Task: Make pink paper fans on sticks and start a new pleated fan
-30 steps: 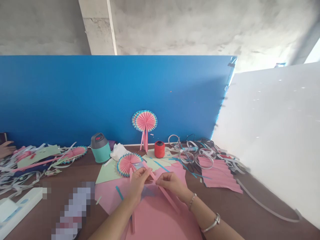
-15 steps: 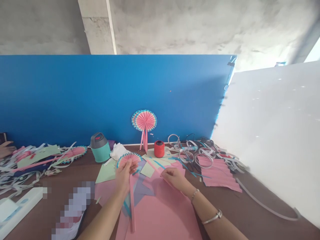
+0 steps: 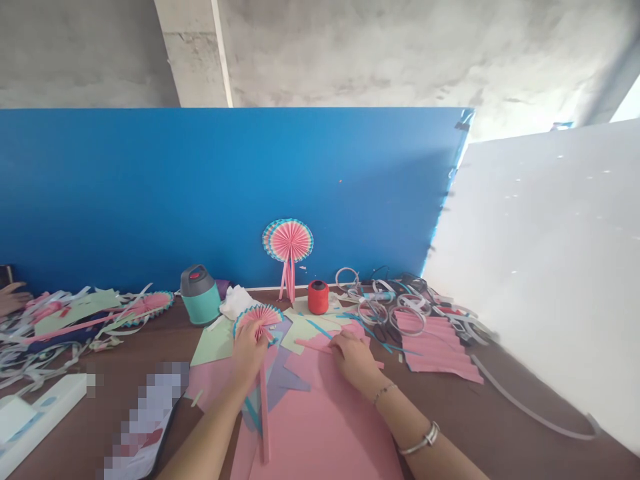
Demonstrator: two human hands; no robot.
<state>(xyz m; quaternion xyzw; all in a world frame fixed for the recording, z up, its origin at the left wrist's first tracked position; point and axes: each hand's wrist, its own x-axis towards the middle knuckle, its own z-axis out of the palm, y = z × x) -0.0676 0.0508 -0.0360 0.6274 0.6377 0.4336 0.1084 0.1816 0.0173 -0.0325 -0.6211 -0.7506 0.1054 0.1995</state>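
Left hand [image 3: 249,353] is now pinching the paper fan [image 3: 257,313] at 11 o'clock, having let go of the pink strip [image 3: 313,345]; right hand [image 3: 354,361] is resting over the strip at 1 o'clock, can't tell if gripping; work seems to be shifting fanward

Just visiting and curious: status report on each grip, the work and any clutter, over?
Left grip partly covering near pleated fan. Right grip on pink strip. Loose paper scraps between them; red cylinder stands beyond.
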